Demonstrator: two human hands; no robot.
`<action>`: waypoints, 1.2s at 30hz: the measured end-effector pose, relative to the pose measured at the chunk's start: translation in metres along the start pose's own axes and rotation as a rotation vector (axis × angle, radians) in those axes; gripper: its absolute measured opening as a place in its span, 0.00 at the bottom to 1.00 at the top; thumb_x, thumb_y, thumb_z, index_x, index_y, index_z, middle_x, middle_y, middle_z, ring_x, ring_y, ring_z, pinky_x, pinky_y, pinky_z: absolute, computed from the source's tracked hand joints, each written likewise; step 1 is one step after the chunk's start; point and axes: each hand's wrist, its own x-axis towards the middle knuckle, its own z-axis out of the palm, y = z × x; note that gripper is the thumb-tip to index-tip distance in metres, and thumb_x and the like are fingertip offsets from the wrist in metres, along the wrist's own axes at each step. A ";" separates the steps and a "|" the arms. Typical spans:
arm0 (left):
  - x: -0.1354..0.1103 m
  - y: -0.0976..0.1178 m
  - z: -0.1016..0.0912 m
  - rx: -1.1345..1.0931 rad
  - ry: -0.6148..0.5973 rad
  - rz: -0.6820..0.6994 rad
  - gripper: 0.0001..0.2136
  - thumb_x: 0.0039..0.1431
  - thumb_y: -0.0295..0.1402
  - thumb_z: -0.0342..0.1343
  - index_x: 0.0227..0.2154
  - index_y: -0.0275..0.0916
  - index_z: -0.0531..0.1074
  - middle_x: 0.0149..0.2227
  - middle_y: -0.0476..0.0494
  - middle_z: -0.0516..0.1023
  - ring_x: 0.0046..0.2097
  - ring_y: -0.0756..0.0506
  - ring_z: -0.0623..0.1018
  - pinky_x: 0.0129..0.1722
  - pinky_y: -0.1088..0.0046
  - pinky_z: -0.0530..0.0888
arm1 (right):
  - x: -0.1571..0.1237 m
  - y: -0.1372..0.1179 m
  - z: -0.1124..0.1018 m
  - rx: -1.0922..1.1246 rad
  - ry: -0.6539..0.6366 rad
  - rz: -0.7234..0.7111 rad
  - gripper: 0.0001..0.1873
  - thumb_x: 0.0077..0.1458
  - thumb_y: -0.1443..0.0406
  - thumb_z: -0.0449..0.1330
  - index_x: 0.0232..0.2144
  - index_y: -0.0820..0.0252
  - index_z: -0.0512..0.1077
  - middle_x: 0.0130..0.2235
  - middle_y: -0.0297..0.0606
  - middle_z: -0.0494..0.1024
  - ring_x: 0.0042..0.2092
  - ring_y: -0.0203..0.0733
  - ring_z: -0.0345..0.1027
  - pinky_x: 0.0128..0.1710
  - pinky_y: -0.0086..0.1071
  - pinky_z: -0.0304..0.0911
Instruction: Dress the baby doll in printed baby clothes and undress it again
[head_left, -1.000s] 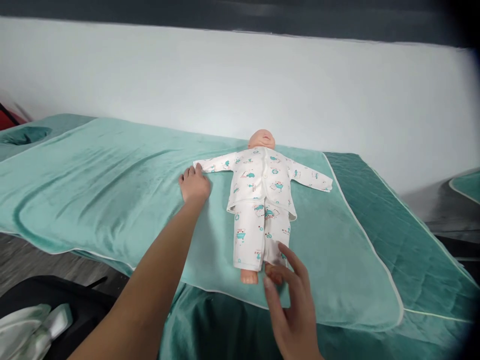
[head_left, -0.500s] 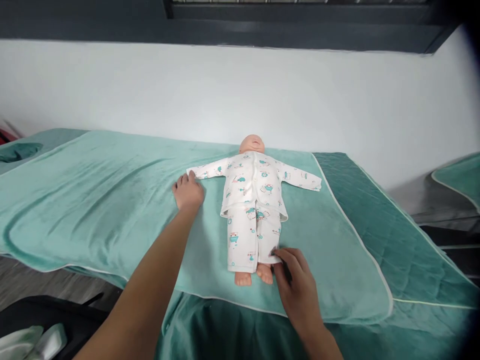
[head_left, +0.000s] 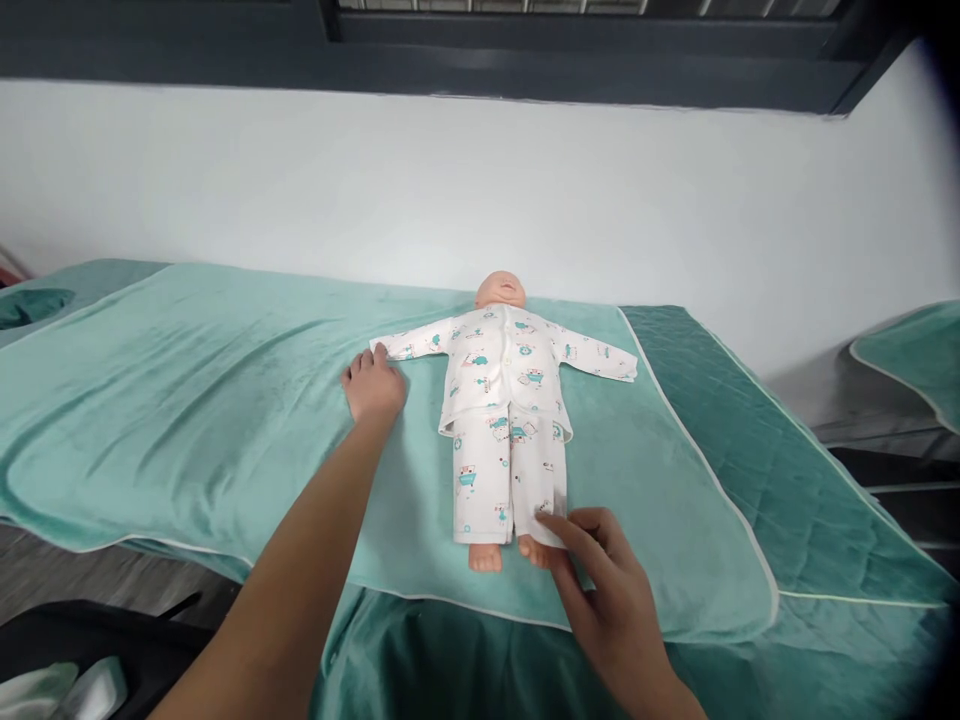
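Observation:
A baby doll [head_left: 501, 290] lies on its back on a light teal towel [head_left: 225, 400], dressed in a white printed top [head_left: 504, 365] and matching trousers [head_left: 510, 485], arms spread wide. My left hand [head_left: 373, 385] rests on the towel at the end of the doll's sleeve, fingers curled at the cuff. My right hand [head_left: 600, 575] pinches the hem of the trouser leg next to the doll's bare feet [head_left: 486, 557].
The towel covers a dark teal quilted bed [head_left: 787, 450] that stands against a white wall. Another teal-covered bed [head_left: 911, 355] shows at the right edge. A dark chair with white cloth [head_left: 60, 685] sits at the lower left.
My right hand moved up from below the doll's feet and closed its fingers on the trouser hem. My left hand stayed at the sleeve end. The view tilted up slightly.

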 end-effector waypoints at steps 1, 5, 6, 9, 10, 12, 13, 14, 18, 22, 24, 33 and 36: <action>0.000 0.000 0.000 -0.002 0.003 0.002 0.27 0.63 0.31 0.42 0.64 0.36 0.61 0.64 0.35 0.68 0.65 0.36 0.65 0.62 0.52 0.60 | -0.002 0.002 0.002 -0.008 -0.005 0.002 0.18 0.63 0.72 0.56 0.53 0.53 0.71 0.42 0.41 0.67 0.39 0.39 0.68 0.34 0.31 0.69; 0.000 0.000 0.001 -0.020 0.002 0.000 0.27 0.63 0.30 0.42 0.64 0.36 0.61 0.64 0.34 0.68 0.65 0.35 0.64 0.62 0.51 0.59 | -0.010 0.004 0.006 -0.014 -0.015 0.008 0.18 0.63 0.72 0.54 0.52 0.53 0.71 0.42 0.42 0.66 0.41 0.40 0.68 0.33 0.31 0.69; 0.000 0.000 0.001 -0.023 0.001 -0.001 0.27 0.63 0.30 0.42 0.64 0.36 0.61 0.64 0.34 0.68 0.65 0.35 0.64 0.62 0.51 0.59 | -0.012 0.004 0.006 -0.006 -0.018 0.014 0.18 0.63 0.72 0.54 0.52 0.54 0.71 0.43 0.42 0.66 0.41 0.41 0.68 0.33 0.31 0.69; 0.000 0.000 0.000 -0.021 -0.001 0.001 0.27 0.63 0.30 0.42 0.64 0.36 0.61 0.64 0.34 0.68 0.65 0.35 0.64 0.62 0.51 0.59 | -0.015 0.002 0.006 0.030 -0.029 0.038 0.19 0.63 0.71 0.54 0.54 0.53 0.70 0.44 0.43 0.66 0.43 0.42 0.68 0.35 0.33 0.71; 0.000 0.000 0.000 -0.019 -0.003 0.000 0.27 0.63 0.31 0.42 0.64 0.36 0.61 0.64 0.34 0.68 0.65 0.35 0.64 0.62 0.51 0.59 | -0.016 0.002 0.006 0.037 -0.028 0.041 0.20 0.63 0.71 0.54 0.55 0.52 0.70 0.44 0.43 0.66 0.43 0.43 0.68 0.36 0.34 0.71; 0.000 0.000 0.000 -0.018 -0.006 -0.002 0.27 0.63 0.30 0.42 0.64 0.36 0.61 0.64 0.34 0.68 0.65 0.35 0.64 0.62 0.51 0.59 | -0.017 0.001 0.006 0.041 -0.017 0.045 0.21 0.63 0.71 0.55 0.56 0.51 0.69 0.45 0.43 0.66 0.44 0.43 0.68 0.38 0.36 0.72; 0.000 0.001 -0.001 -0.018 -0.006 -0.004 0.26 0.63 0.30 0.42 0.64 0.36 0.61 0.63 0.34 0.69 0.65 0.35 0.64 0.62 0.51 0.59 | -0.017 0.001 0.006 0.041 -0.007 0.048 0.21 0.63 0.71 0.55 0.56 0.51 0.69 0.45 0.43 0.66 0.45 0.44 0.68 0.38 0.36 0.72; -0.001 0.001 -0.001 -0.020 -0.006 -0.004 0.26 0.63 0.30 0.42 0.64 0.37 0.61 0.63 0.34 0.69 0.65 0.35 0.64 0.62 0.51 0.59 | -0.018 0.001 0.006 0.043 0.004 0.051 0.20 0.63 0.70 0.55 0.56 0.50 0.69 0.45 0.43 0.66 0.45 0.44 0.68 0.37 0.35 0.72; -0.002 0.001 -0.001 -0.029 -0.003 -0.001 0.26 0.63 0.30 0.42 0.64 0.37 0.61 0.63 0.34 0.68 0.65 0.35 0.64 0.63 0.51 0.58 | -0.021 0.005 0.005 0.065 0.051 0.087 0.17 0.63 0.68 0.57 0.54 0.52 0.69 0.46 0.44 0.68 0.46 0.45 0.68 0.32 0.32 0.72; -0.002 0.001 -0.002 -0.036 -0.007 -0.006 0.26 0.63 0.30 0.42 0.65 0.38 0.61 0.64 0.34 0.68 0.65 0.35 0.63 0.63 0.52 0.58 | -0.026 0.009 0.003 0.088 0.070 0.144 0.14 0.64 0.67 0.56 0.51 0.54 0.70 0.47 0.45 0.69 0.46 0.46 0.69 0.26 0.29 0.69; -0.002 0.001 -0.002 -0.044 -0.011 -0.006 0.26 0.63 0.30 0.42 0.65 0.38 0.61 0.64 0.33 0.67 0.65 0.35 0.63 0.63 0.51 0.58 | -0.027 0.010 0.002 0.084 0.075 0.153 0.13 0.64 0.67 0.56 0.50 0.53 0.70 0.47 0.45 0.70 0.46 0.46 0.69 0.27 0.30 0.70; -0.001 0.001 -0.001 -0.015 -0.008 -0.008 0.26 0.63 0.30 0.42 0.65 0.37 0.61 0.64 0.35 0.68 0.65 0.36 0.64 0.63 0.52 0.59 | -0.023 0.009 0.000 0.052 0.107 0.137 0.11 0.65 0.67 0.55 0.48 0.53 0.69 0.46 0.42 0.72 0.46 0.45 0.69 0.39 0.36 0.72; -0.001 0.000 -0.001 -0.032 -0.013 -0.011 0.26 0.63 0.30 0.41 0.65 0.37 0.61 0.64 0.34 0.67 0.66 0.36 0.63 0.63 0.51 0.58 | -0.016 0.008 0.001 0.038 0.122 0.123 0.10 0.65 0.67 0.55 0.48 0.54 0.69 0.45 0.42 0.72 0.46 0.45 0.69 0.40 0.37 0.71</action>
